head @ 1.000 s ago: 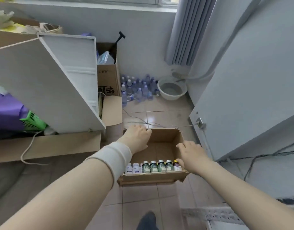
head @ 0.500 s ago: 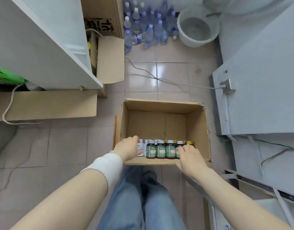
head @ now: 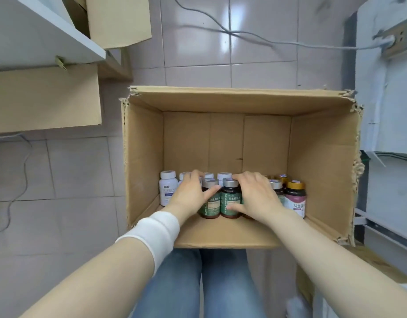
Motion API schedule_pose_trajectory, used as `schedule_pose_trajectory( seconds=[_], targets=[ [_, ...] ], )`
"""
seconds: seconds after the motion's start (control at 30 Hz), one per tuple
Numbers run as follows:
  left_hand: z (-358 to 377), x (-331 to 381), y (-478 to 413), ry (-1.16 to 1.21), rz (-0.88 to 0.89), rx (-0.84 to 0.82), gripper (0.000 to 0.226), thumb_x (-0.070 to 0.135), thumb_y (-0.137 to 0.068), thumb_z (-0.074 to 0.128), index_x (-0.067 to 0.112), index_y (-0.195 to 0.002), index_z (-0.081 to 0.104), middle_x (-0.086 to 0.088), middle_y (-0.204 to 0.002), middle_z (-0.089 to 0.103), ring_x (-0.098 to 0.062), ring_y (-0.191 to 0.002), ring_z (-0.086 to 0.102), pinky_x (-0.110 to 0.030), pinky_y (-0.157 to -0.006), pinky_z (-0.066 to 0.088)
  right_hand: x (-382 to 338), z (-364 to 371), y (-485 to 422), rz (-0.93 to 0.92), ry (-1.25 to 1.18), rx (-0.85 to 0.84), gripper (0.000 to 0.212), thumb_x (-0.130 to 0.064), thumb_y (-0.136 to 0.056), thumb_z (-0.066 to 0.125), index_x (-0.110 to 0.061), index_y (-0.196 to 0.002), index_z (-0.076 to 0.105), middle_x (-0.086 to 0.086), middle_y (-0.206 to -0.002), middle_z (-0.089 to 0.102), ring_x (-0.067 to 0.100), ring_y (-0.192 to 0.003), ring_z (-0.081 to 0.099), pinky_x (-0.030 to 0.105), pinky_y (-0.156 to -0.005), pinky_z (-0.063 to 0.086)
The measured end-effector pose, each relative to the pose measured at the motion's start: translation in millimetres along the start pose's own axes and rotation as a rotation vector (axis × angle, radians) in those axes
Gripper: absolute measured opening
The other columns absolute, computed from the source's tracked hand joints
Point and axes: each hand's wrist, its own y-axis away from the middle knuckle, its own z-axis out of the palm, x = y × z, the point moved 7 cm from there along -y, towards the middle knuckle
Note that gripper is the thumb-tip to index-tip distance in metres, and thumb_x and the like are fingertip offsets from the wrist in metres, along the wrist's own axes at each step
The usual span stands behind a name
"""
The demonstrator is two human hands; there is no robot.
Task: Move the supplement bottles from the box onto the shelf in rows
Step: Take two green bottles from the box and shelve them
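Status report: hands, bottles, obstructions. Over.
Left hand, right hand gripping green bottles in box. White bottles, pink-label bottle alongside. Box open, nothing covering them.

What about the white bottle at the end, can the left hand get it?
Probably yes. The white bottle stands uncovered at the row's left end in the open box, close beside the left hand, which is holding a green bottle now.

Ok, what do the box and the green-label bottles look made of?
Box: corrugated cardboard, matte brown, ragged torn rim. Green-label bottles: dark brown, glossy, likely plastic, though glass can't be ruled out. Caps: silver with a metallic sheen, possibly coated plastic.
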Motion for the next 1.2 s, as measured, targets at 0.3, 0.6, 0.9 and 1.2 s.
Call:
schedule_pose_trajectory(
  seconds=[0.3,0.6,0.9,1.2],
  targets=[
    [-2,-10,-8,0.384,-0.079,-0.064,0.039,0.029,-0.08,0.073,0.013,-0.11,0.055,-0.001,-0.1,0.058,-0.011,-0.09,0.054,-0.025,-0.087,0.047,11,-3,-6,0.078,-0.327,-0.084,0.079,-0.039,-0.062,0.083,-0.024,-0.127,0.043,0.005,-0.126,0.039,0.025,-0.12,0.044,0.036,-0.1,0.04],
    [-47,20,58,0.85,-0.055,0.013,0.018,0.028,-0.088,0.063,0.02,-0.105,0.066,-0.002,-0.109,0.063,-0.009,-0.097,0.061,-0.027,-0.079,0.055,15,-51,60,0.062,-0.854,0.04,0.063,-0.014,-0.07,0.08,-0.032,-0.113,0.038,-0.009,-0.106,0.047,0.015,-0.111,0.046,0.021,-0.084,0.04],
    [-90,126,154,1.0,0.205,-0.186,0.016,0.029,-0.095,0.052,0.016,-0.096,0.062,-0.004,-0.097,0.066,-0.015,-0.085,0.063,-0.035,-0.081,0.053,4,-94,188,0.287,-1.575,0.348,0.054,-0.003,-0.084,0.063,-0.006,-0.133,0.041,0.013,-0.125,0.056,0.026,-0.111,0.056,0.042,-0.098,0.046],
    [-87,170,279,0.795,0.379,-0.589,0.044,0.039,-0.096,0.045,0.001,-0.119,0.047,-0.015,-0.097,0.068,-0.023,-0.071,0.07,-0.033,-0.06,0.057,-93,-59,324,0.113,-2.233,0.856,0.025,-0.007,-0.093,0.042,-0.012,-0.113,0.056,0.007,-0.095,0.067,0.015,-0.082,0.064,0.023,-0.061,0.056]
  ],
)
